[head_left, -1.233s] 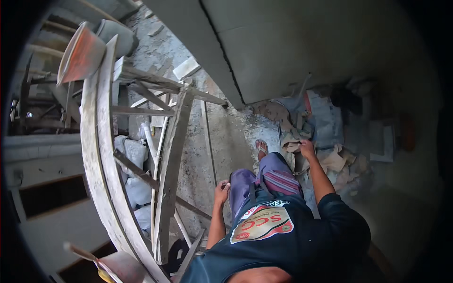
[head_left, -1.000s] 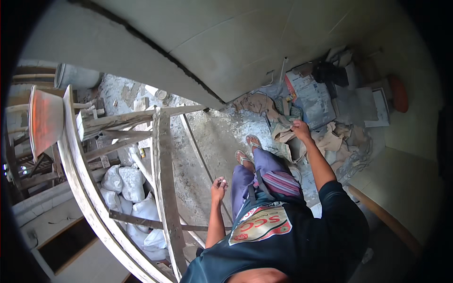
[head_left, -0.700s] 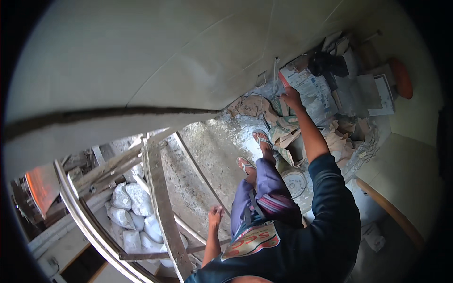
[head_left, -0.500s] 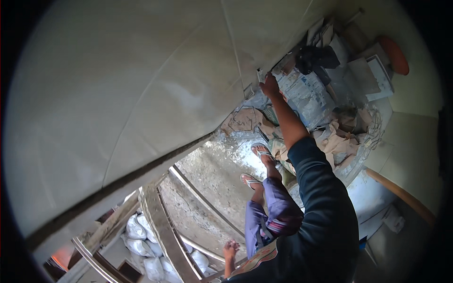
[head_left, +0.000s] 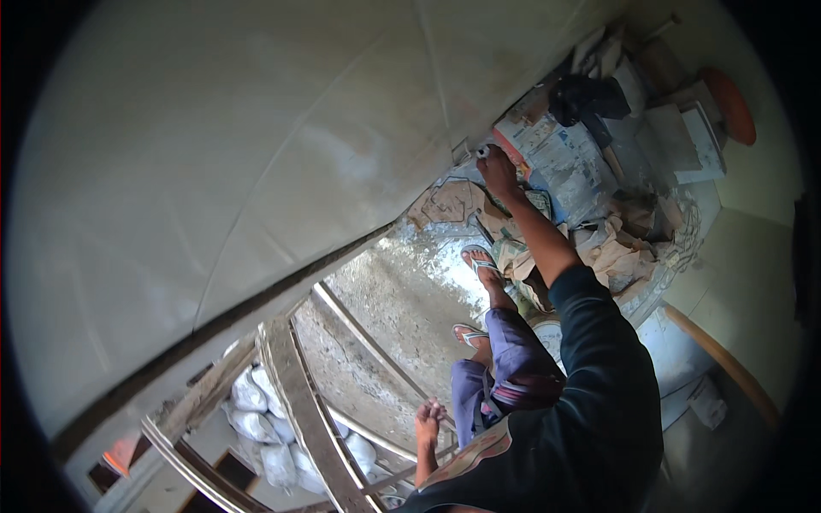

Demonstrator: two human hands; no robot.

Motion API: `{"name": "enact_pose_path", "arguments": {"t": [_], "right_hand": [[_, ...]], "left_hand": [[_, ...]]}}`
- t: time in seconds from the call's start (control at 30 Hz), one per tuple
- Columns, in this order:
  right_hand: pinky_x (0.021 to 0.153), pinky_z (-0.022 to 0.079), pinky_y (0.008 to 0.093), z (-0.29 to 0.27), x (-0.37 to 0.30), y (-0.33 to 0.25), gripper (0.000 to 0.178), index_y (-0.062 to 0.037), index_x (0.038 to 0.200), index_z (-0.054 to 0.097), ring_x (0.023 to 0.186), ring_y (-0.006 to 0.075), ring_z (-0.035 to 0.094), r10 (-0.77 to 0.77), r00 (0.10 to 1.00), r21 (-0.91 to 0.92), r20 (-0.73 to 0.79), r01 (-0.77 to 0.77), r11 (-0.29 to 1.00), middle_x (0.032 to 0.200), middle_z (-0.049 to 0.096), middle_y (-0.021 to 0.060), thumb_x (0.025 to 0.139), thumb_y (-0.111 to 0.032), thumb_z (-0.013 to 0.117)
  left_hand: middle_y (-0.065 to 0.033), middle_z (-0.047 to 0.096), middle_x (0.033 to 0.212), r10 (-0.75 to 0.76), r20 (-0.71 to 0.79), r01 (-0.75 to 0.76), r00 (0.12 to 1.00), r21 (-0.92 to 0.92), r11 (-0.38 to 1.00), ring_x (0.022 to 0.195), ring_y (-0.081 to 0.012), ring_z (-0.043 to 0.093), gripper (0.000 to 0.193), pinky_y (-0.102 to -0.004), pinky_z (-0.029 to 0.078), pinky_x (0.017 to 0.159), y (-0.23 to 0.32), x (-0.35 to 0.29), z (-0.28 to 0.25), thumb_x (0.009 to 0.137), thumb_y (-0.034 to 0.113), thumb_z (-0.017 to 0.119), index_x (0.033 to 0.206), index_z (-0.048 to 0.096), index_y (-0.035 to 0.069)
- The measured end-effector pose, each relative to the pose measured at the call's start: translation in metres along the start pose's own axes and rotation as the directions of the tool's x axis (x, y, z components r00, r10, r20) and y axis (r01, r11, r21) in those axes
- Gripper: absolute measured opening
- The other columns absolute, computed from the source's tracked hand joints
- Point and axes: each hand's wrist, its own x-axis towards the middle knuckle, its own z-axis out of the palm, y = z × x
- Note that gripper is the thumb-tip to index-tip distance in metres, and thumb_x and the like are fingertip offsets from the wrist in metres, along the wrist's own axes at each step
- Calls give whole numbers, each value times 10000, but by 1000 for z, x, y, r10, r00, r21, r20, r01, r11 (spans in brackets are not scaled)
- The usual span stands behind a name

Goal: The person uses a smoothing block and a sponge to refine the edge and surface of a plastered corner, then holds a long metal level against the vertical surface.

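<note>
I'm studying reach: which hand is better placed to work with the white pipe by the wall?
Right, probably: the right hand is at the white pipe, its arm extended toward the wall. The left hand is beside the purple trousers, much farther away.

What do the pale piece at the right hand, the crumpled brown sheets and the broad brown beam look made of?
Pale piece: possibly plastic, with a smooth whitish end; the right hand covers part, so unsure. Crumpled brown sheets: matte paper, likely, from the stiff creases. Broad brown beam: probably rough wood, judging by its squared, dull, blotchy surface.
</note>
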Motion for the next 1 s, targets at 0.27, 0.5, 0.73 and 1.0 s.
{"name": "enact_pose_path", "arguments": {"t": [0.27,0.5,0.73,1.0], "right_hand": [[609,499,388,-113,-149,-83,273,-40,934,605,689,287,662,-170,966,235,197,122,964,740,651,147,777,-209,751],[444,520,264,-71,-261,-98,272,82,963,598,545,190,642,186,616,314,765,-611,727,749,653,169,868,-168,651],[474,558,328,-45,-353,-153,223,138,942,615,581,259,670,291,539,60,791,-541,839,793,658,228,824,-31,530],[665,562,391,17,-448,-253,295,75,1020,649,681,301,701,-333,592,248,734,222,943,847,675,254,790,-55,516]], "left_hand": [[-71,665,960,283,-39,-283,958,-4,959,858,-134,624,336,-275,500,732,11,-18,15,944,195,586,1228,558,17],[-35,632,901,298,-171,-334,939,-241,911,789,-117,580,322,-262,458,675,-89,-58,-14,934,204,600,1204,550,36],[-63,650,898,217,-424,-401,879,-412,818,801,-142,603,315,-298,489,740,-226,-90,-29,903,185,618,1171,584,23],[-43,645,858,-55,-486,-288,872,-601,745,759,-118,604,318,-265,470,665,-284,-138,-9,908,212,625,1188,570,73]]}}
